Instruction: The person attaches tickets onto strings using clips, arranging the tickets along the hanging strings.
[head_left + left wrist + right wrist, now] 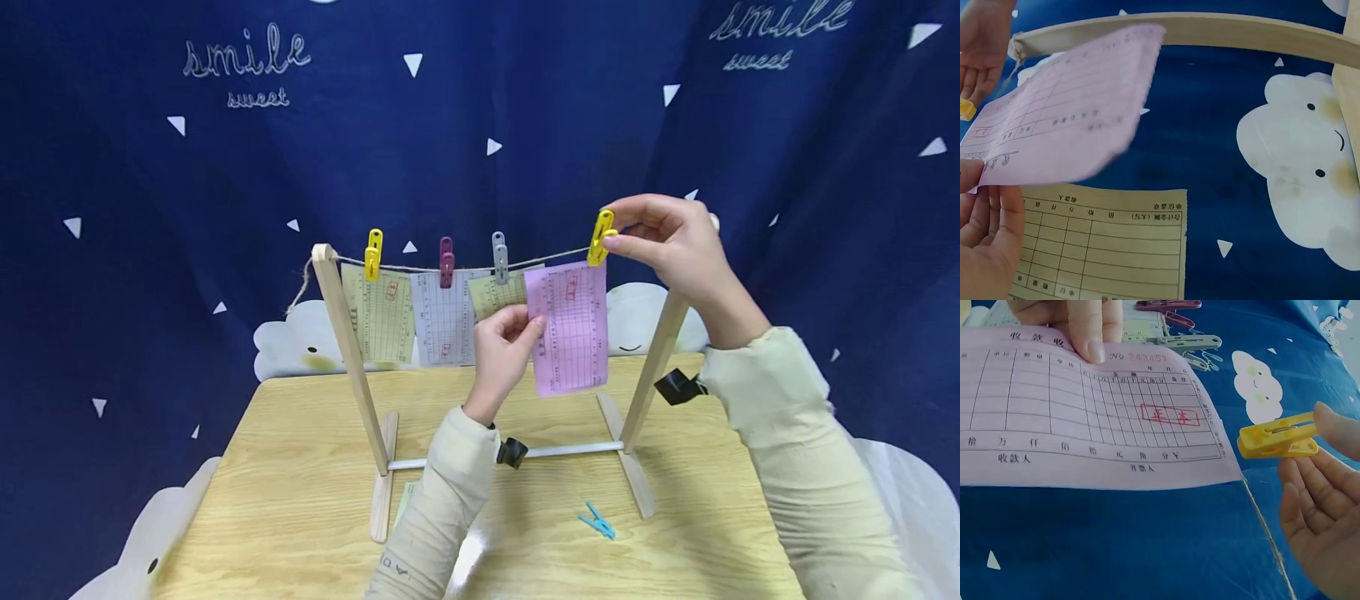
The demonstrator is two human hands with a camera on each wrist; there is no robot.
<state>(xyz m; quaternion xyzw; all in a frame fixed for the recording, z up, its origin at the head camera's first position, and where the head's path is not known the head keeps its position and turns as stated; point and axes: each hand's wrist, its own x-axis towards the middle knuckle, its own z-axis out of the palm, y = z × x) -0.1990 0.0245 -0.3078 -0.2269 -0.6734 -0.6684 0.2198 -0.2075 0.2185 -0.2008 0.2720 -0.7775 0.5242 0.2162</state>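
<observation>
My left hand [501, 354] pinches the left edge of a pink receipt slip [572, 342], printed with a grid and a red stamp. At the slip's upper right corner, my right hand [678, 250] pinches a yellow clothespin [1275, 439] between thumb and fingers. The clothespin's tip is close to the slip's top edge in the right wrist view; whether it bites the paper is unclear. The slip's top lies along a twine line [558, 256]. Left of it hang a green slip [382, 325], a white slip [446, 321] and another green slip [498, 292], partly hidden.
Yellow, maroon [447, 262] and grey [500, 258] clothespins hold the hung slips. Wooden posts [348, 358] carry the twine, joined low by a white bar [573, 450]. A blue clothespin [597, 522] lies on the table [675, 533]. Paper [406, 500] shows beside my left sleeve.
</observation>
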